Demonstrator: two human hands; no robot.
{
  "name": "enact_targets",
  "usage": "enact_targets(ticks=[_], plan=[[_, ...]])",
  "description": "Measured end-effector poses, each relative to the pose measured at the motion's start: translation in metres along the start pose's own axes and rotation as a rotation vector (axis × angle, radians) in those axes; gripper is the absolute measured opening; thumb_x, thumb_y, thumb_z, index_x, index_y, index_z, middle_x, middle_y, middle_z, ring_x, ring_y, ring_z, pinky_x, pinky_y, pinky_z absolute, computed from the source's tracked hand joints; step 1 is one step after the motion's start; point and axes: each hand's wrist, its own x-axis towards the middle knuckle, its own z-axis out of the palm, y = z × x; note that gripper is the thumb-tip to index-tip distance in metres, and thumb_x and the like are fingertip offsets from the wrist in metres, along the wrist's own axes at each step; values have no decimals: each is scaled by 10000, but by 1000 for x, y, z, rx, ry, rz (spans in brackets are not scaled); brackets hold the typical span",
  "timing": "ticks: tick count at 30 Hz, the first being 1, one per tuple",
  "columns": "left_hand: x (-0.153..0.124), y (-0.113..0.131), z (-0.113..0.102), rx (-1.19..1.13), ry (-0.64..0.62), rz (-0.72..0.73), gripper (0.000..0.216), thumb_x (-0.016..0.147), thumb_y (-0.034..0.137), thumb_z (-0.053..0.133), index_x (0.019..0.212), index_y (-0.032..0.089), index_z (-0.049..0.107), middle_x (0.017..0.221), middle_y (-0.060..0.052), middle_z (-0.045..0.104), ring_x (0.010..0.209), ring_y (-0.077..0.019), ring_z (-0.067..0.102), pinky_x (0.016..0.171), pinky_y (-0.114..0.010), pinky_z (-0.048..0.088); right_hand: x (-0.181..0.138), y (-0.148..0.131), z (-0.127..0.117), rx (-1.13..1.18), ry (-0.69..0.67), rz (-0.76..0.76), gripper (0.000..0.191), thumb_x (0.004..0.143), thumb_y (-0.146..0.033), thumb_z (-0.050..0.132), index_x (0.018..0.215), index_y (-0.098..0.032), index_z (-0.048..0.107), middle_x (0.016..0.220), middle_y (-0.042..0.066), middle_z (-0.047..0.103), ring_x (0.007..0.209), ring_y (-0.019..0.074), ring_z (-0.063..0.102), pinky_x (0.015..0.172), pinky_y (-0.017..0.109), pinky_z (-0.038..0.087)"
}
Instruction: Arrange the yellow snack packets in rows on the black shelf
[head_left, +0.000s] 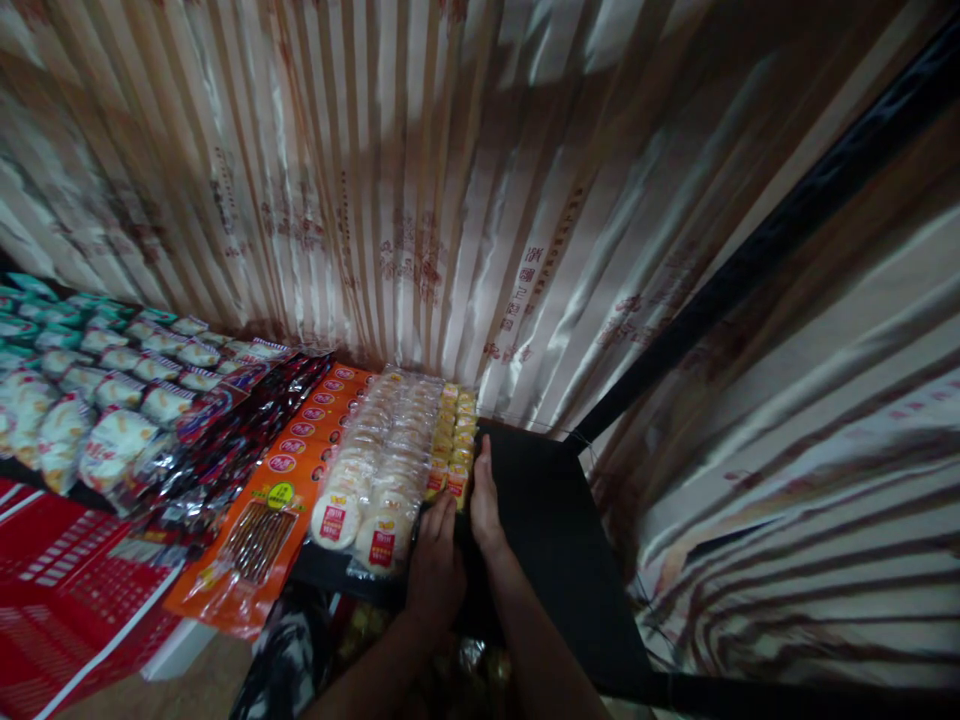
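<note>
Small yellow packets (456, 470) lie in two rows on a black shelf (551, 530), running away from the person toward a striped curtain (420, 180). The right hand (487, 500), fingers straight and together, lines their right side; the left hand (436, 575) reaches their near end (whether gripping, one cannot tell). Wrapped rice crackers (375, 480) block the left.

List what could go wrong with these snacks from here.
The orange pack juts past the shelf's front edge, so a brush of an arm might knock it off.

The left hand is at the front of the yellow packs; a hard push could skew their rows or bump the white crackers beside them.

The right hand lies along their outer side; without it, the packs might lean or slip that way.
</note>
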Motion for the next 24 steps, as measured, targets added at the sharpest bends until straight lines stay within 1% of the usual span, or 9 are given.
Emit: enact_targets(ticks=[3, 5, 8, 10, 12, 15, 17, 20, 24], plan=[[2, 0, -3, 10, 23, 10, 500, 742, 7, 312, 1217, 54, 461, 1281, -151, 479, 1223, -205, 387, 1025, -399, 363, -14, -9, -6, -51, 113, 20, 659, 816, -587, 334, 1331, -178, 376, 1432, 53, 321, 1310, 183, 280, 1065, 342, 232], [3, 2, -6, 15, 54, -4, 400, 782, 48, 329, 1129, 81, 523, 1198, -141, 527, 1142, -214, 445, 976, -394, 401, -30, -14, -12, -69, 191, 12, 628, 814, -579, 331, 1265, -157, 445, 1354, 90, 430, 1232, 188, 391, 1011, 335, 308], [0, 9, -14, 26, 33, 2, 282, 856, 126, 315, 959, 134, 578, 974, -96, 593, 957, -205, 522, 871, -375, 450, -64, -23, -23, -82, 244, 18, 541, 807, -575, 349, 1065, -145, 553, 988, 81, 629, 891, 167, 574, 780, 292, 446], [-11, 16, -22, 28, -37, 35, 292, 887, 165, 290, 888, 173, 582, 864, -62, 595, 863, -190, 538, 816, -351, 463, -94, -30, -30, -133, 225, 37, 481, 810, -580, 348, 848, -163, 585, 660, 4, 583, 623, 132, 533, 619, 257, 435], [-31, 22, -31, 25, -144, 76, 302, 899, 200, 287, 853, 198, 585, 811, -45, 597, 810, -181, 547, 767, -327, 473, -125, -34, -37, -208, 173, 48, 469, 818, -584, 332, 689, -188, 549, 520, -38, 484, 505, 115, 457, 540, 244, 397], [-76, 20, -40, 13, -286, 81, 271, 883, 215, 331, 869, 190, 601, 785, -51, 619, 759, -175, 568, 700, -295, 486, -170, -31, -46, -379, 114, 24, 438, 828, -560, 324, 696, -205, 545, 604, 2, 563, 583, 147, 521, 587, 262, 416], [-105, 11, -43, -62, -364, 11, 292, 853, 166, 343, 1024, 178, 580, 913, -68, 643, 861, -174, 583, 792, -302, 474, -193, -21, -50, -498, 50, 18, 409, 838, -523, 316, 764, -209, 568, 716, 43, 632, 691, 179, 578, 664, 282, 436], [-135, -8, -49, -131, -433, -258, 375, 810, 127, 358, 1135, 167, 541, 1094, -92, 623, 988, -177, 576, 879, -308, 446, -216, 2, -52, -638, -158, 101, 367, 850, -428, 302, 848, -212, 599, 838, 72, 676, 774, 194, 620, 705, 285, 453], [-146, -27, -56, -37, -491, -562, 418, 758, 89, 396, 1132, 171, 564, 1148, -95, 613, 1055, -197, 563, 931, -321, 410, -228, 27, -52, -894, -445, 200, 331, 821, -294, 359, 977, -204, 637, 998, 100, 672, 911, 210, 625, 800, 295, 443]])
